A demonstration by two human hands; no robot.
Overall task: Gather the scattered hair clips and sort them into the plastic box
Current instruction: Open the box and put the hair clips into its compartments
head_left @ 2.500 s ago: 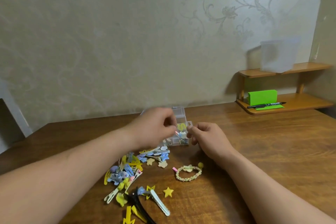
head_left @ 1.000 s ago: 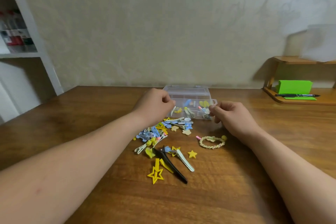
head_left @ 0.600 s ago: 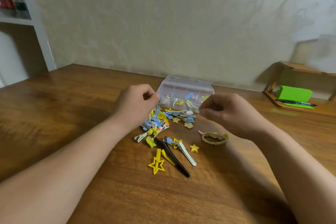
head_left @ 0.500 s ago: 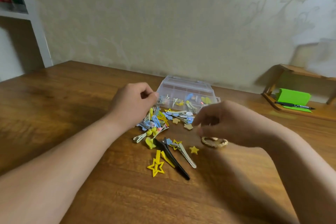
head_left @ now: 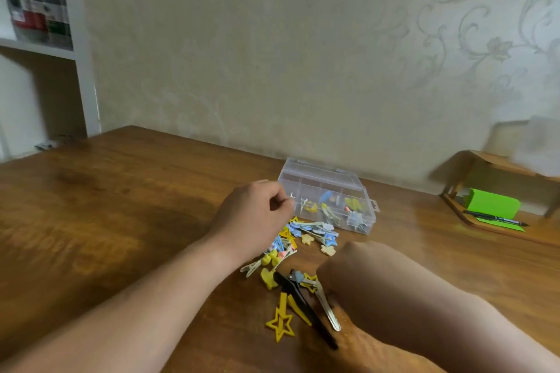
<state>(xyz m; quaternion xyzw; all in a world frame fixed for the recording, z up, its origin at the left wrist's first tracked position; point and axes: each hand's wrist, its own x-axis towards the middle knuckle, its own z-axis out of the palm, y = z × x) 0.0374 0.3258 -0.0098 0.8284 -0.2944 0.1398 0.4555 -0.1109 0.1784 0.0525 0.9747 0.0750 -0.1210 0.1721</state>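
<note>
Though unable to read the fingers of the blurred right hand (head_left: 348, 269), reach from there: silver hair clip (head_left: 325, 303) just left, lengthwise toward the table's (head_left: 121, 221) near edge. Left hand (head_left: 254, 218) curled beside the plastic box (head_left: 318, 179), hold unclear.

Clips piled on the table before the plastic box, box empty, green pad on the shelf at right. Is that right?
No: the box is not empty; the head view shows several clips already in its compartments. The pile before it and the green pad on the shelf at right are as stated.
</note>
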